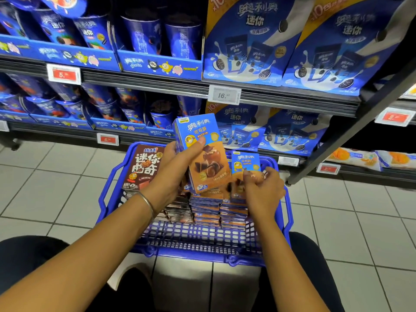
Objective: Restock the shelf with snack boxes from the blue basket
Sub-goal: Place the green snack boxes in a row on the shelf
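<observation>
Head camera: low centre, the blue basket (195, 255) holds stacked snack boxes (207, 208); above it the left hand (177, 170) clamps a raised blue-orange box (202, 152), the right hand (263, 190) pinches a second box (245, 165); the shelf (281, 100) fills the upper frame.

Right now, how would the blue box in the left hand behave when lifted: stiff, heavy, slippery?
Probably stiff: the box shows flat faces under the left hand. Likely light: one hand holds it up. Its glossy print may slip.
</observation>
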The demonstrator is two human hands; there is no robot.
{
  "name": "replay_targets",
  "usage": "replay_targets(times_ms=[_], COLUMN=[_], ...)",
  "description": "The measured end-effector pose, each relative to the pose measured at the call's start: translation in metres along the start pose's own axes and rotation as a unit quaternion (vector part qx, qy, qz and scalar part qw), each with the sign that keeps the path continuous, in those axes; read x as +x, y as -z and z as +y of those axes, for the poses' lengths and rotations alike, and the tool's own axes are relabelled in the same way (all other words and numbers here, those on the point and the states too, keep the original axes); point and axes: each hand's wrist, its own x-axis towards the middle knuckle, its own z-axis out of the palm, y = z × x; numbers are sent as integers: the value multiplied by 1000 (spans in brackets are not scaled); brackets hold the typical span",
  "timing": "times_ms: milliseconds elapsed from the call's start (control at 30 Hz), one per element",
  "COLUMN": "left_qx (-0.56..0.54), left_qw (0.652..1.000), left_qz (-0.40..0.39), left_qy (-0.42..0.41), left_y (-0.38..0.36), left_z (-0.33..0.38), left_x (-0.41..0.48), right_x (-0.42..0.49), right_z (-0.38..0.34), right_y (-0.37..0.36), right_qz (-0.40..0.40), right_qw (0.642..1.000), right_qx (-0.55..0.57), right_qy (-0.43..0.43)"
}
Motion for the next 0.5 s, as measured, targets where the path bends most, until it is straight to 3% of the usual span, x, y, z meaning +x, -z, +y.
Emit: replay_targets(times_ms=[100, 500], left_qx=[-18, -57], left_qw=[1000, 995], left_qz=[0, -34], left_qy=[16, 74], left_y=[3, 8], left_z=[5, 9], left_x=[-2, -12], right_x=[7, 10], right_z=[23, 26], right_y=[-7, 12], right_qz=[-61, -82], right_qw=[994, 989], right_qx=[-84, 121], right_qy=[-21, -34])
